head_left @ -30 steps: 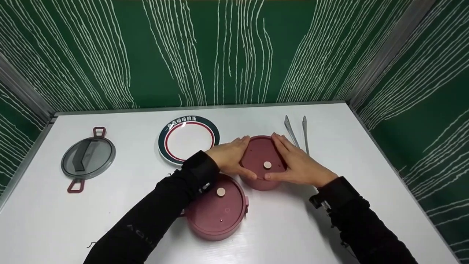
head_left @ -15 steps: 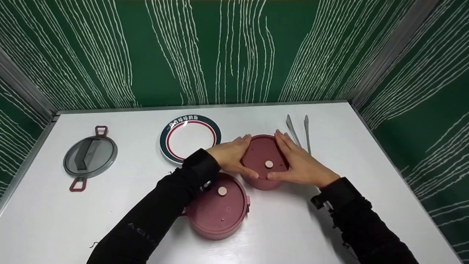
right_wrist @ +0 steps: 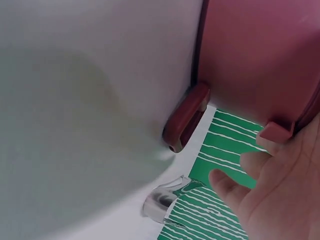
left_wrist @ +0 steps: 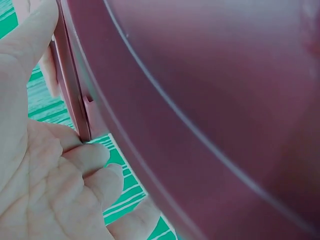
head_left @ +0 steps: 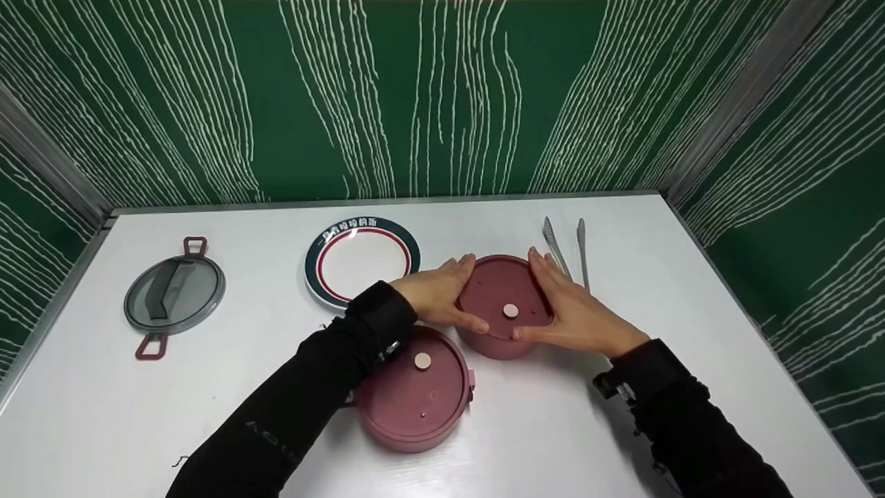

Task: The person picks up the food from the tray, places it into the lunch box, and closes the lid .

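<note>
Hands on either side of the far pink container [head_left: 504, 308], which stands on the white table [head_left: 622, 415] right of centre, lid on, small beige disc on top. Left hand [head_left: 437, 294] grasps its left rim, fingers curled over the far edge, thumb on the lid near the front. Right hand [head_left: 574, 311] grasps the right rim the same way (thumb tip just beside the beige disc). Left wrist view: fingers [left_wrist: 92, 165] tucked against the container's side wall at a rim seam. Right wrist view: fingertips [right_wrist: 225, 185] near a dark red latch [right_wrist: 186, 117] on the container.

Second pink container [head_left: 415, 391] sits just in front and to the left, partly under the left forearm. Round plate [head_left: 362, 259] behind the left hand. Metal tongs [head_left: 568, 245] behind the right hand. Grey lid with red loops [head_left: 174, 296] far left, well apart.
</note>
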`<act>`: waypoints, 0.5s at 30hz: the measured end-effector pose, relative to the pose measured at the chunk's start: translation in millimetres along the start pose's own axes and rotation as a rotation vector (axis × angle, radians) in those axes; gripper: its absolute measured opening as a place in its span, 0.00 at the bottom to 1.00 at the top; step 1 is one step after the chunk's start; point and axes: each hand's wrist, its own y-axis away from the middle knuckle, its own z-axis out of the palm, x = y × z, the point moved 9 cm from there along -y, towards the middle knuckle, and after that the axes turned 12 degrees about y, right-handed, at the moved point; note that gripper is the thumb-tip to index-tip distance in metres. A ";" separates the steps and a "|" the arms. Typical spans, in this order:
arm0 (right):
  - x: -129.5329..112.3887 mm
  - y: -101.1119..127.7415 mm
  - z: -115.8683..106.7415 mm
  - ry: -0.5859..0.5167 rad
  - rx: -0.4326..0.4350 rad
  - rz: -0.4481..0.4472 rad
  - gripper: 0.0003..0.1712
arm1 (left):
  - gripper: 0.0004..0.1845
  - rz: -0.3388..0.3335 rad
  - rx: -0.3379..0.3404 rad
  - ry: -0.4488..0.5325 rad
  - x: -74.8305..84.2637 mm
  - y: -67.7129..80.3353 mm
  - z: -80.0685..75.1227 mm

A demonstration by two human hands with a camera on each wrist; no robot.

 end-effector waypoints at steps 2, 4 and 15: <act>0.5 0.2 1.0 -0.007 -0.008 0.005 0.77 | 0.65 -0.007 0.004 -0.004 -0.4 -0.5 0.1; 0.0 0.2 1.1 -0.010 -0.015 0.004 0.77 | 0.65 -0.015 0.009 -0.007 -0.7 -0.4 -0.1; -2.3 0.7 -2.2 0.003 -0.024 -0.009 0.77 | 0.63 -0.021 0.033 -0.020 0.5 2.6 -2.3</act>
